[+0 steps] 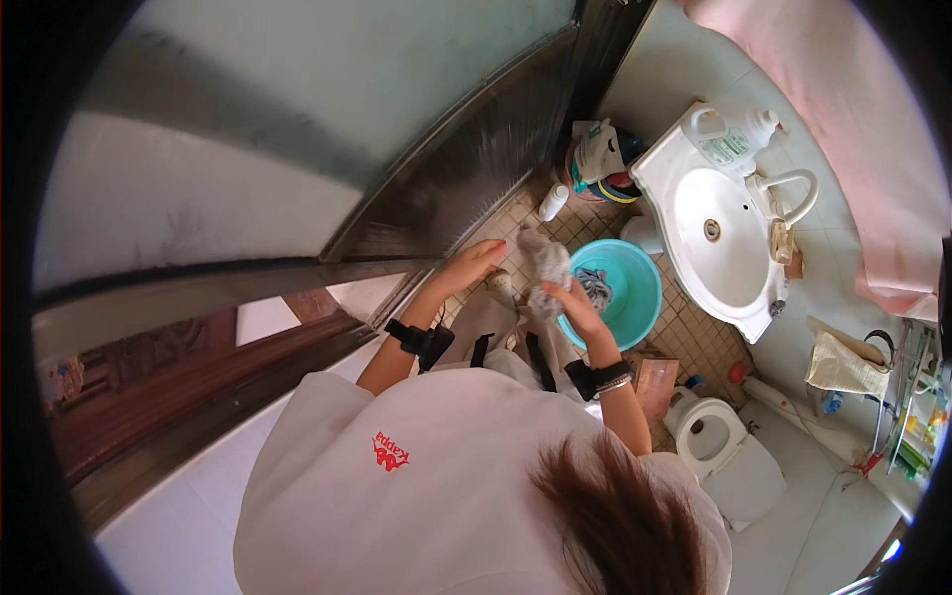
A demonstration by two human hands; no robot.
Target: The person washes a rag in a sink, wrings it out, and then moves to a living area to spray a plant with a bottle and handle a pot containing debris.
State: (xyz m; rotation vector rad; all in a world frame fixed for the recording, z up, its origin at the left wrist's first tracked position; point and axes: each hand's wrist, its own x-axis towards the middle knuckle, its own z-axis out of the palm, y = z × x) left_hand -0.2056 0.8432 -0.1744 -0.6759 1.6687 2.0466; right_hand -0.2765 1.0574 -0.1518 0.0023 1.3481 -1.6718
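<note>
My right hand point(578, 307) is closed on a crumpled grey-white cloth point(545, 263), which hangs beside the rim of a turquoise basin point(650, 297) and is smeared by motion. To its left, my left hand point(478, 264) is stretched out with nothing in it, apart from the cloth. Inside the basin lies another wet-looking grey cloth point(595, 288), against the side nearest my right hand. Whether the held cloth is a sock or a rag I cannot tell.
A white bottle point(554, 202) stands on the tiled floor beyond my hands. At the right are a white washbasin point(706, 208) with a large jug point(732, 137) on it, and a toilet point(710, 436). A dark-framed glass door point(436, 149) borders the left.
</note>
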